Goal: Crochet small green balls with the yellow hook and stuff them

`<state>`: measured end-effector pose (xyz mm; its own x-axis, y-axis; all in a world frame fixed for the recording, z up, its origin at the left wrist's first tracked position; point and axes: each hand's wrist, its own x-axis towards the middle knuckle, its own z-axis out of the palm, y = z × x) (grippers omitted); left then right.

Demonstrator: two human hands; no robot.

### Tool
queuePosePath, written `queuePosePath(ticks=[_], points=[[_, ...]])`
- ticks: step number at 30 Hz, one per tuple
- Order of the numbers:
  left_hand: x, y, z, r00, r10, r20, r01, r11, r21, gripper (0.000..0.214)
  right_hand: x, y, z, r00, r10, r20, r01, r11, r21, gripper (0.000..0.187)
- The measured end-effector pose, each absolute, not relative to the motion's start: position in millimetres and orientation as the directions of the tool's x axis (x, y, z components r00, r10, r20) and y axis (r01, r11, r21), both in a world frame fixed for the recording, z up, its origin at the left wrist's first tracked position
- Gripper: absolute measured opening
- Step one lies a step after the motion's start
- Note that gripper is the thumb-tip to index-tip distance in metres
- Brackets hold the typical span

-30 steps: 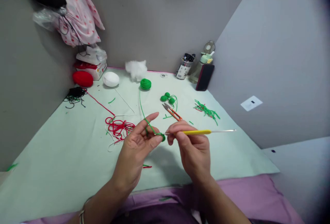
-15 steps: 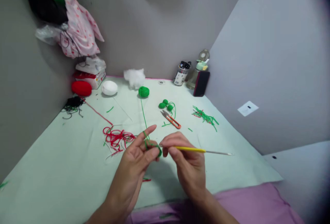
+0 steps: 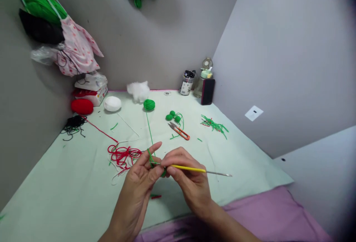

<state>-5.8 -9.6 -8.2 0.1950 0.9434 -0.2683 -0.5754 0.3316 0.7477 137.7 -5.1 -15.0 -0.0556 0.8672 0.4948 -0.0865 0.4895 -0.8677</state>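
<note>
My left hand (image 3: pixel 144 179) pinches a small green crochet piece (image 3: pixel 164 172), mostly hidden behind the thumb and fingertips. Green yarn loops over its raised index finger and runs back to a green yarn ball (image 3: pixel 149 104). In my right hand (image 3: pixel 191 182) is a yellow-handled crochet hook (image 3: pixel 189 168), gripped like a pen. One metal end points left into the work at the left fingertips; the other sticks out to the right. Both hands meet above the front of the table.
Orange thread snips (image 3: pixel 180 132) lie beyond my hands near small green crochet balls (image 3: pixel 172 115). Tangled red yarn (image 3: pixel 125 154) is at left, green scraps (image 3: pixel 214 125) at right. White stuffing (image 3: pixel 138 91), a pen cup (image 3: pixel 187 83) and a phone (image 3: pixel 208 91) stand at the back.
The right hand has moved closer to the left, and the hook's near end now reaches into the green work. The whole view has shifted, showing more of the green bundle on the wall.
</note>
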Motion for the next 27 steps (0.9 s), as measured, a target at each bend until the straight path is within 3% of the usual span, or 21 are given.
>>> queuePosePath(ticks=[10,17,22,27], points=[[-6.2,-7.9,-8.4,0.171,0.947,-0.272,-0.572,0.320,0.755,0.069,137.5,-3.4,-18.1,-0.049,0.866,0.497,-0.062,0.494,-0.867,0.020],[-6.5,-6.6,-6.6,0.167,0.949,-0.266,-0.572,0.313,0.758,0.072,135.2,2.1,-14.4,-0.015,0.885,0.465,-0.166,0.457,-0.874,0.015],[-12.1,-2.0,-5.6,0.217,0.929,-0.301,-0.600,0.370,0.710,0.065,141.9,6.1,-13.2,0.025,0.859,0.511,-0.098,0.511,-0.854,0.016],[-16.8,1.6,-7.4,0.231,0.932,-0.279,-0.611,0.362,0.703,0.048,149.7,11.9,-9.0,0.024,0.939,0.344,-0.291,0.336,-0.896,0.017]])
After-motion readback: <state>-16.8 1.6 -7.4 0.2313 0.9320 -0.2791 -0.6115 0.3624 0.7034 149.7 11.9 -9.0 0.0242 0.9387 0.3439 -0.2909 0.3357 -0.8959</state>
